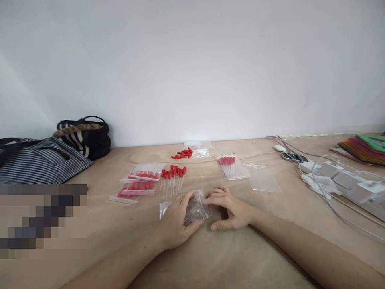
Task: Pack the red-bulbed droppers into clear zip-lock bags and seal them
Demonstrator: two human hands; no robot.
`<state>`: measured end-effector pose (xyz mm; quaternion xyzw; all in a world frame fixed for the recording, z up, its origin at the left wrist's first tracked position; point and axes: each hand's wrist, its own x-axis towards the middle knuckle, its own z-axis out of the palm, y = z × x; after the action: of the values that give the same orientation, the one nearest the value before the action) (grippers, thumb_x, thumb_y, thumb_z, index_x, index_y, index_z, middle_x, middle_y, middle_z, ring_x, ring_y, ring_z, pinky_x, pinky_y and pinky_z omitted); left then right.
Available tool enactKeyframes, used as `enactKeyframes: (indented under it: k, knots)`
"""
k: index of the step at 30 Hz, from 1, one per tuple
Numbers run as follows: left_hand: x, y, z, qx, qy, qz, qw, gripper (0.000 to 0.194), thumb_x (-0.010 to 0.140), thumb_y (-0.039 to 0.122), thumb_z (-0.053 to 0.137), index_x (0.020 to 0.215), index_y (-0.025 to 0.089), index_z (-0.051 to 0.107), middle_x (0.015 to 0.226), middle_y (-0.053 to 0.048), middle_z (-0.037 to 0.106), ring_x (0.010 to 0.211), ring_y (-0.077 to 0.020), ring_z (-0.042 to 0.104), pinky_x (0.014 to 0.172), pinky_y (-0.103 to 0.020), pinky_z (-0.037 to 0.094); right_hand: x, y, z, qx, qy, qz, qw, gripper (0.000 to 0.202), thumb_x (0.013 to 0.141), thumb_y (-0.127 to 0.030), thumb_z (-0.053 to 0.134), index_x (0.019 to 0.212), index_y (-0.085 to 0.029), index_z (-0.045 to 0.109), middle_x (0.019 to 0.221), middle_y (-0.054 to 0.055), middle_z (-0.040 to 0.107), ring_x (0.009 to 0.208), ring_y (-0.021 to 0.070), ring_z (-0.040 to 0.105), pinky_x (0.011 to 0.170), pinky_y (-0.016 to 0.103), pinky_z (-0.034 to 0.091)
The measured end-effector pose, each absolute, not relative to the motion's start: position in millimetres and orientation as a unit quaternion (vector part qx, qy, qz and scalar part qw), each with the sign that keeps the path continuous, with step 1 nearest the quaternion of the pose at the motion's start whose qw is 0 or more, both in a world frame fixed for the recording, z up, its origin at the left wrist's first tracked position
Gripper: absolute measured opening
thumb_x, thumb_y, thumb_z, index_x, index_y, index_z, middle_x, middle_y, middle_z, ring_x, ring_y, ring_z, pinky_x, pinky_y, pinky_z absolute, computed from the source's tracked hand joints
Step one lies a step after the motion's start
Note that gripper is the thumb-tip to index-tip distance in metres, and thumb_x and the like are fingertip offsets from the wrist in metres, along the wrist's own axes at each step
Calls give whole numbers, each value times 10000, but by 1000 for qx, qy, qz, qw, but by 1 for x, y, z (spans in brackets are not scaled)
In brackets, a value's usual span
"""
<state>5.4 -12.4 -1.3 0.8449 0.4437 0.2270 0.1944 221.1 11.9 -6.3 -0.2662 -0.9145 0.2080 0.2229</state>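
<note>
My left hand (177, 218) and my right hand (230, 208) meet at the table's middle, both gripping a small clear plastic bag (197, 208) that lies crumpled between them. Just beyond the hands lies a loose row of glass droppers with red bulbs (173, 176). To its left are filled bags of red-bulb droppers (138, 184). Another filled bag of droppers (230, 166) lies beyond my right hand, with an empty clear bag (264, 180) beside it. Loose red bulbs (183, 153) sit near the wall.
The wooden table (210, 257) runs to a white wall. Striped bags (42, 158) and a black bag (90, 138) stand at the left. A white power strip with adapters and cables (343, 180) lies at the right, with coloured sheets (365, 148) behind it.
</note>
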Motion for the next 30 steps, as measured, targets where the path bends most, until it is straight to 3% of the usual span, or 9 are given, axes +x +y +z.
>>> enactKeyframes:
  k: [4, 9, 16, 19, 22, 26, 30]
  knots:
    - [5, -14, -1, 844, 446, 212, 207, 610, 740, 319, 565, 1265, 217, 270, 1272, -99, 426, 1146, -277, 410, 938, -454, 362, 211, 11, -11, -338, -862, 268, 267, 251, 768, -434, 548, 887, -235, 643, 941, 35, 628, 971, 203, 511, 902, 430, 232]
    - [4, -13, 1, 834, 464, 209, 215, 662, 722, 361, 602, 1275, 227, 263, 1284, -110, 418, 1142, -288, 419, 924, -467, 369, 207, 12, -11, -340, -836, 325, 282, 251, 818, -375, 501, 692, -203, 634, 925, 29, 644, 958, 195, 529, 914, 450, 227]
    - [0, -11, 3, 827, 462, 201, 249, 776, 651, 463, 658, 1266, 182, 277, 1274, -128, 427, 1142, -304, 416, 914, -459, 375, 212, 9, -7, -334, -831, 345, 280, 272, 820, -399, 488, 689, -199, 616, 1120, 55, 587, 1131, 237, 436, 976, 513, 100]
    - [0, -11, 1, 825, 470, 194, 247, 736, 680, 439, 632, 1266, 176, 272, 1272, -136, 426, 1144, -302, 415, 917, -456, 372, 213, 15, -12, -323, -830, 332, 311, 297, 836, -398, 457, 681, -202, 618, 986, 33, 641, 1035, 210, 507, 963, 457, 195]
    - [2, -11, -1, 827, 474, 185, 239, 662, 724, 390, 587, 1267, 182, 270, 1261, -129, 437, 1137, -291, 427, 922, -455, 370, 213, 35, -19, -382, -793, 283, 380, 347, 869, -384, 382, 710, -190, 622, 795, 31, 650, 813, 169, 567, 807, 351, 369]
    - [4, -13, 0, 830, 473, 187, 228, 618, 740, 353, 559, 1262, 183, 275, 1250, -120, 448, 1128, -284, 435, 921, -451, 371, 201, 73, -21, -452, -796, 137, 379, 152, 807, -276, 509, 835, -182, 624, 771, 29, 618, 802, 173, 535, 781, 338, 355]
    - [4, -14, 0, 831, 471, 193, 224, 609, 736, 341, 559, 1252, 173, 284, 1217, -118, 477, 1100, -281, 458, 906, -444, 382, 171, 99, -16, -400, -861, 86, 301, 214, 811, -283, 513, 1005, -241, 593, 861, 33, 566, 856, 171, 497, 788, 337, 329]
